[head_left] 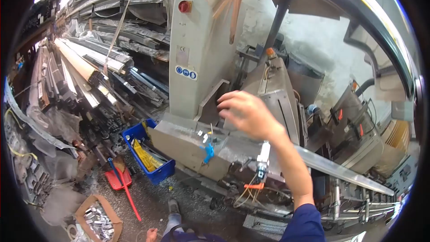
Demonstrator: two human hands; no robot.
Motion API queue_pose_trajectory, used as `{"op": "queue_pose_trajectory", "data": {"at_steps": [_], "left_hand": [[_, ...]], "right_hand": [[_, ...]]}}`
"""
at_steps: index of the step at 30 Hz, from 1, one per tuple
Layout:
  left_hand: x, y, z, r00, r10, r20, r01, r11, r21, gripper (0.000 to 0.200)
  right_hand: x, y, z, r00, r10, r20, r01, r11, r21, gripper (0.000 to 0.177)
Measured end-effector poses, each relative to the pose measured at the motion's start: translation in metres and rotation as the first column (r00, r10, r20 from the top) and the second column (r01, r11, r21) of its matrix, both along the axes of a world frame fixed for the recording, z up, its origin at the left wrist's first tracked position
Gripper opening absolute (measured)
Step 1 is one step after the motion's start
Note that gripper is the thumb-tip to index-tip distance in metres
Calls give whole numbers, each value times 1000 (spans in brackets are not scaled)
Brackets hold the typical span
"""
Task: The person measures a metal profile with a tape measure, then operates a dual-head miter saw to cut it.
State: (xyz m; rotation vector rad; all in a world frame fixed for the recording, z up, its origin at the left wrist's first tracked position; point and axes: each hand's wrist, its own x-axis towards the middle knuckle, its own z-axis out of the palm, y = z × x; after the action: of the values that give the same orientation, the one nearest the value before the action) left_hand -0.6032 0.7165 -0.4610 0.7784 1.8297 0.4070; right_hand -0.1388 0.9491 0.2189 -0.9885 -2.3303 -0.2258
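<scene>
My right hand (245,113) reaches over the bed of a metal-cutting machine, fingers apart and slightly bent, with nothing in them. Below it runs the machine's metal bed (233,149), strewn with small chips. A blue air gun (208,153) hangs at the front edge of the bed, left of my forearm. Close beside the forearm stands a silver cylinder fitting (263,159) with an orange lever (254,186) under it. My left hand (152,235) is low at the bottom edge, fingers curled; I cannot tell what is inside them.
A blue crate (166,170) with yellow pieces stands left of the machine, near a red dustpan (117,179). A cardboard box (83,215) holds many small metal pieces. Long metal profiles (80,69) fill the left side. The grey machine column (183,94) rises behind the bed.
</scene>
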Motion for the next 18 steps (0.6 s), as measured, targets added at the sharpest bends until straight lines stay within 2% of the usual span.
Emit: {"op": "queue_pose_trajectory", "data": {"at_steps": [4,5,6,7,8,9,10,11,12,13,16,17,18], "left_hand": [[26,61,-26,997,-9,83,4,998,66,41],[32,70,-17,990,-139,-16,140,982,128,35],[22,78,-15,989,-150,-17,150,982,111,35],[15,94,-19,971,-131,201,60,944,325,34],[16,108,-25,896,-148,418,-87,866,492,33],[14,135,-30,935,118,334,-129,992,11,34],[9,153,-32,977,61,204,-75,995,60,32],[8,168,-33,984,135,119,-147,985,91,28],[1,184,-35,966,208,153,-226,968,108,28],[-7,196,-15,965,215,147,-221,975,22,32],[-29,226,13,930,318,185,-319,947,-25,33],[-35,230,22,932,314,182,-314,949,-29,33],[-43,234,22,928,336,159,-338,941,-18,34]], "right_hand": [[80,101,34,936,-317,154,313,949,46,19],[103,127,40,902,-383,199,374,924,81,19],[117,145,47,835,-490,250,478,871,113,19],[130,163,53,811,-544,216,533,839,110,20],[146,184,59,782,-582,224,579,811,87,22],[175,208,58,725,-612,315,616,781,101,23],[202,236,59,664,-635,394,644,754,130,24],[216,256,61,663,-632,401,638,758,140,24],[227,271,58,528,-714,461,762,638,115,28],[239,285,53,377,-766,520,865,493,99,32],[276,320,28,315,-756,573,866,476,151,33],[267,327,30,220,-754,618,919,372,127,38],[272,338,29,218,-754,620,921,368,124,38]]}}
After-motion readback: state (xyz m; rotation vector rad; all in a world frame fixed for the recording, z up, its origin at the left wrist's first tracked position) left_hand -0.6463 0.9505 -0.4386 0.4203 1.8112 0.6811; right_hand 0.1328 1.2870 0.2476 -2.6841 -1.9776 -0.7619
